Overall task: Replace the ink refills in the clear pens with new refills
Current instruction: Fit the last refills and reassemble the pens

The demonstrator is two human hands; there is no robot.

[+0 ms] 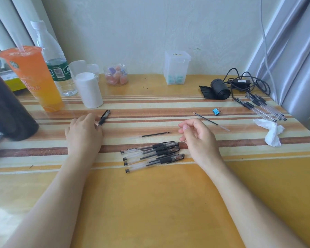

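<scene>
Several clear pens (154, 154) with black grips and caps lie in a bunch at the table's middle. Just beyond them lies a loose ink refill (157, 134), and a second refill (209, 120) sits further right. My left hand (84, 133) rests palm down on the table, its fingertips holding the near end of a black-gripped pen (104, 116) that points away to the right. My right hand (197, 135) hovers to the right of the first refill's tip, with its fingers loosely curled. I see nothing in it.
At the right edge lie more clear pens (263, 106), a crumpled tissue (270, 131), a blue binder clip (216, 111), a black roll (219, 88) and a cabled adapter (240, 83). An orange drink (32, 76), water bottle (55, 59), white cup (89, 90), jar (116, 74) and clear box (176, 68) line the back.
</scene>
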